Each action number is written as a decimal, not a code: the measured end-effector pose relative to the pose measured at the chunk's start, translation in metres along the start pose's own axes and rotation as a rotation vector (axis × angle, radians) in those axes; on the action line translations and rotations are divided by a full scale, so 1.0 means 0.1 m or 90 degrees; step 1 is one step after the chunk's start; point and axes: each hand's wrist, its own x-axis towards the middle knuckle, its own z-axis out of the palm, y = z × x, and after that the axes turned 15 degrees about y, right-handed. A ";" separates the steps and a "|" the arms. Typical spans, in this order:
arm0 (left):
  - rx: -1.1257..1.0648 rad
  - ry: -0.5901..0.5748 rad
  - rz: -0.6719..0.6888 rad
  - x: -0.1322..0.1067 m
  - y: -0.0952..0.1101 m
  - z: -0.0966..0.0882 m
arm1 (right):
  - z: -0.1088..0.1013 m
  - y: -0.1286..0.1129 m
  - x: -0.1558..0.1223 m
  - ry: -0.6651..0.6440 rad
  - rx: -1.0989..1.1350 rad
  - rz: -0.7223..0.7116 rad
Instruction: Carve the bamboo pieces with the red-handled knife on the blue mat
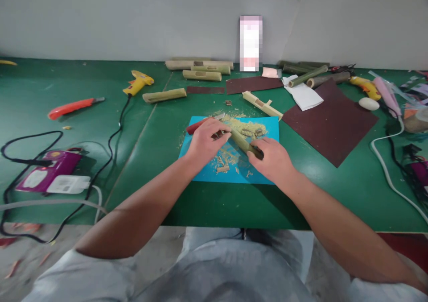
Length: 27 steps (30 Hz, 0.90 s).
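Bamboo tube (241, 142), slanting from 10 o'clock down to 4 o'clock, is between your 2 hands over the middle of the blue sheet (214, 177). Your right hand (272, 157) is clamped on its 4 o'clock end. Your left hand (206, 139) curls at the 10 o'clock end, fingertips against it; you can't tell from here whether they grip it. Behind those knuckles is a red-handled knife (196, 126), and whether you hold it is unclear too.

Shavings (249, 127) heap just past the tube, with more scattered toward 6 o'clock. Taking the sheet as your dial, 1 notched bamboo piece (262, 105) touches its 1 o'clock corner. On the green table (150, 159), a brown square (331, 123) lies near 3 o'clock, a yellow glue gun (138, 83) at 10 o'clock and a purple box (50, 172) at 9 o'clock.
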 end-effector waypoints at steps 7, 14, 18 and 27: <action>0.008 -0.048 -0.123 -0.06 -0.03 0.00 | -0.02 -0.01 0.01 -0.015 0.003 0.017; 0.008 -0.048 -0.088 -0.07 -0.06 0.02 | -0.02 -0.04 -0.02 0.000 -0.016 0.012; 0.004 -0.036 -0.053 -0.08 -0.13 0.06 | -0.01 -0.04 -0.02 -0.002 -0.018 0.010; 0.016 -0.006 0.003 -0.03 -0.08 0.09 | -0.04 -0.05 -0.03 0.016 -0.017 0.003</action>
